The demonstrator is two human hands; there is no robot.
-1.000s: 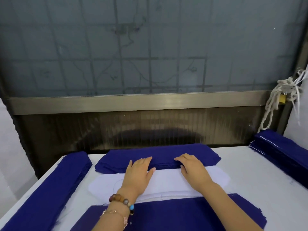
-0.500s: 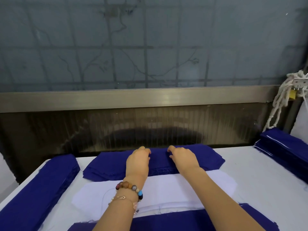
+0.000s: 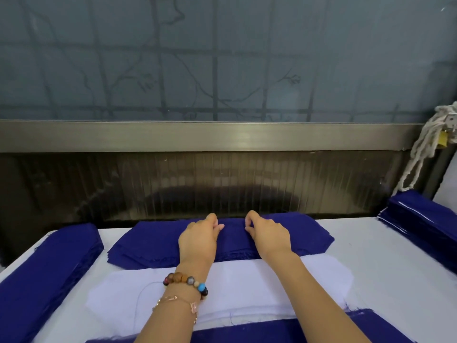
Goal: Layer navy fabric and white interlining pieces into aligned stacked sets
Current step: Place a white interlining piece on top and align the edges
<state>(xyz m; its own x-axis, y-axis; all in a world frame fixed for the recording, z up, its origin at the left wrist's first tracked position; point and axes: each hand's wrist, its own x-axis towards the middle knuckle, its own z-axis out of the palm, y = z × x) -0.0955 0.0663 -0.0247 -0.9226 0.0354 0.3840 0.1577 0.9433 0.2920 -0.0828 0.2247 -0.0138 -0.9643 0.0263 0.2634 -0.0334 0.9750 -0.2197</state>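
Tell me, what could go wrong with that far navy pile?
The left hand and right hand pinch the far stack of navy fabric pieces near its middle: several plies may lift together, and the unheld ends could droop and land askew. Its frayed near edge might drag the white interlining stack next to it.

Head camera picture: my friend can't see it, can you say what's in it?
A left hand and a right hand pinch the top of a navy stack at the far edge of a white table. White interlining lies just nearer, under the forearms. Around them sit a left pile, a right pile and a near pile, all navy.
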